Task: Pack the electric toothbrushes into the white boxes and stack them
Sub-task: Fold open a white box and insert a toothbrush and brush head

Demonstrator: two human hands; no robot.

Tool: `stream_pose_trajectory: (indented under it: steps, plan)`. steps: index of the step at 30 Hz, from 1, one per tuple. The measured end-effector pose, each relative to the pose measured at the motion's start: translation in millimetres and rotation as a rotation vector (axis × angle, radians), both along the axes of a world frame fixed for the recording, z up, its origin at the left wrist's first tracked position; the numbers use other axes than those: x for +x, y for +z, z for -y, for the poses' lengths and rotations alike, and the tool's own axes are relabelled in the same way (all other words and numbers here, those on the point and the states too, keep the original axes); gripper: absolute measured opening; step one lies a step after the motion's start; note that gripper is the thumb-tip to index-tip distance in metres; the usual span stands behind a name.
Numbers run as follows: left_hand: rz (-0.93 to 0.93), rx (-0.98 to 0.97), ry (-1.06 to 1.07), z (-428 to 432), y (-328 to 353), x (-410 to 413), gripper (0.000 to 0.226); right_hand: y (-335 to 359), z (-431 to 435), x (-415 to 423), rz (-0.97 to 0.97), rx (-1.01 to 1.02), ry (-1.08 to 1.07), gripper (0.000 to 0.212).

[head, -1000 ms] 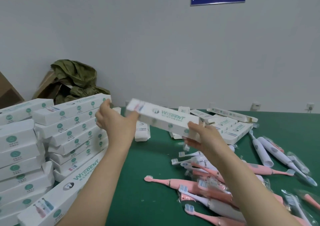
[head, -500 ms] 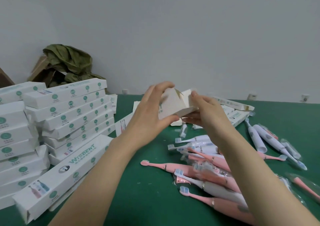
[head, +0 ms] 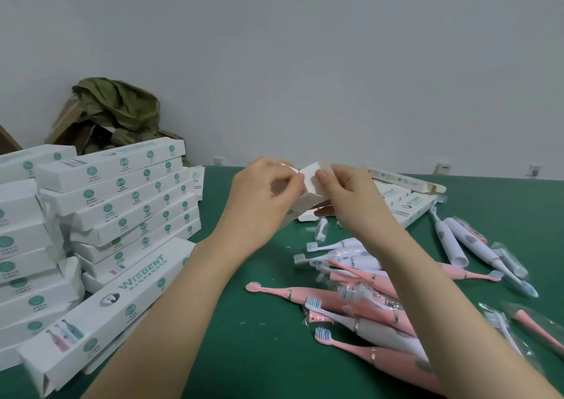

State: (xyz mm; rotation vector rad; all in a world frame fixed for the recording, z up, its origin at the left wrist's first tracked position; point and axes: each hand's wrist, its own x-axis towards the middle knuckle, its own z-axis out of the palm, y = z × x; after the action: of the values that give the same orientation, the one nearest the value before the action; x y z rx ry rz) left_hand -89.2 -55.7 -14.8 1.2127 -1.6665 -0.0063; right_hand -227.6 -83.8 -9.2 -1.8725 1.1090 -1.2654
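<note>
Green "WISDENT" print on long white cardboard box [head: 122,291] lying front-left on green counter [head: 244,353]. A second white cardboard box [head: 311,185] held end-on above counter centre: left hand [head: 262,197] fingers pinch its end flap, right hand [head: 348,197] fingers clamped on that end.

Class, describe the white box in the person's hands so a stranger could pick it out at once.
Start at the green table: stacked boxes on its left, loose toothbrushes on its right. Between them, above the table, is one white box. Only this one is held, between the left hand and right hand.
</note>
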Motion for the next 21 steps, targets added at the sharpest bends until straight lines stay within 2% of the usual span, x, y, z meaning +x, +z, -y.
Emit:
stream_pose_trajectory:
  steps: [2,5,11,14,17,21]
  plan:
    - [-0.015,-0.001,-0.036,-1,0,-1,0.014,0,1,-1,0.049,0.040,-0.032,0.033]
    - [0.070,0.028,-0.084,-3,-2,-4,0.011,0,4,-4,0.095,0.132,-0.068,0.034]
    - [0.239,0.033,-0.024,-3,-6,-7,0.007,-6,8,-4,0.110,0.185,-0.104,0.035]
    - [0.331,0.061,-0.005,-3,-5,-4,0.015,-8,10,-4,0.081,0.190,-0.114,0.036]
    - [0.417,0.069,0.029,-1,-4,2,0.032,-9,10,-4,0.082,0.197,-0.107,0.037]
    - [0.362,0.088,0.024,2,-5,7,0.047,-6,6,-1,0.068,0.190,-0.085,0.033]
